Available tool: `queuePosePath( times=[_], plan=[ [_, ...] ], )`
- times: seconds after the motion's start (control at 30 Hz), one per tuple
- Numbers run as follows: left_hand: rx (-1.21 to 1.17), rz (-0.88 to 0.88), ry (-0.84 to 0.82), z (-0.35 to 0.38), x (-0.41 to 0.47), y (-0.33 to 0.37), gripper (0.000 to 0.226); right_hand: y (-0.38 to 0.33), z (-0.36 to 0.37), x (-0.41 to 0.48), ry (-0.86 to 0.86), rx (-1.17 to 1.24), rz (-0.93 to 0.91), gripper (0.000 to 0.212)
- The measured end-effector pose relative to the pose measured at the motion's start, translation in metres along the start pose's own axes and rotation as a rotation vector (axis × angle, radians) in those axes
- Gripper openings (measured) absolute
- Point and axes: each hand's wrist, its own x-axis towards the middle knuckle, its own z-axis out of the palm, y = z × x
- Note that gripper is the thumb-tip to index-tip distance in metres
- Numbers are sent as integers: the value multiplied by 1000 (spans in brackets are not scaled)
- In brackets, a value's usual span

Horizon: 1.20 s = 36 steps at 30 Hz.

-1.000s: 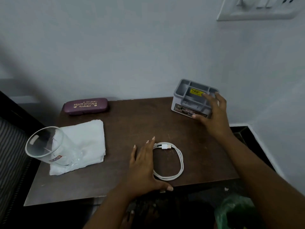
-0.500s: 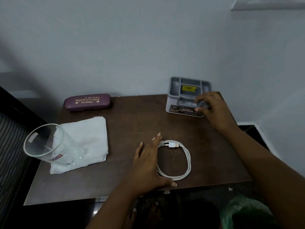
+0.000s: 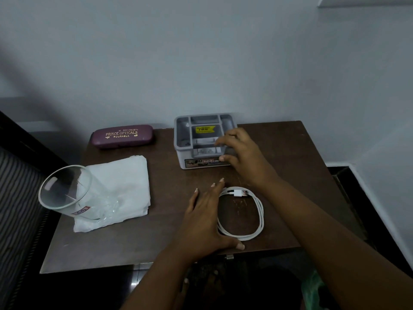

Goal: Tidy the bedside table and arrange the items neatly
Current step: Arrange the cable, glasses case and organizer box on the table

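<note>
A grey plastic organiser tray (image 3: 187, 139) with several compartments and a yellow sticker stands at the back middle of the dark wooden bedside table (image 3: 169, 180). My right hand (image 3: 243, 157) grips its front right corner. My left hand (image 3: 206, 218) lies flat and open on the table, its fingers touching the left side of a coiled white USB cable (image 3: 252, 218). A maroon spectacle case (image 3: 121, 136) lies at the back left. A clear drinking glass (image 3: 67, 193) stands on a folded white cloth (image 3: 120, 186) at the left.
A plain wall rises right behind the table. A switch plate (image 3: 366, 1) shows at the top right. A dark striped surface (image 3: 15, 198) lies left of the table; a green bag (image 3: 312, 291) sits on the floor at the lower right.
My right hand has slid the grey organiser from the back right corner toward the middle and turned it square to the wall. My left hand stays flat beside the cable.
</note>
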Motion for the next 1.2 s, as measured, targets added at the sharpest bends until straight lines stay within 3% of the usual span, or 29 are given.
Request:
queuePosePath(
  times=[0.1,0.23,0.37,0.47,0.57,0.8,1.0,1.2],
  plan=[
    [-3,7,-17,0,-1,0,134,-9,-1,-12,79,10,16,54],
    [-81,-24,-60,-6,-6,-7,139,-16,-10,-70,236,78,115,61],
    [-112,-38,-82,-12,-9,-17,133,-10,-7,-138,21,109,237,77],
    [-20,22,-124,-10,-8,-16,128,0,-4,-169,-151,-19,301,96],
    [45,38,-151,-7,-7,-15,128,8,3,-180,-182,-133,296,105],
    [110,27,-118,1,0,-7,122,20,7,-179,-93,-122,225,85],
    [159,30,-109,12,17,9,115,33,-4,-173,-45,-90,254,89],
    [130,10,-78,24,55,33,101,60,-28,-154,14,-49,292,64]
  ],
)
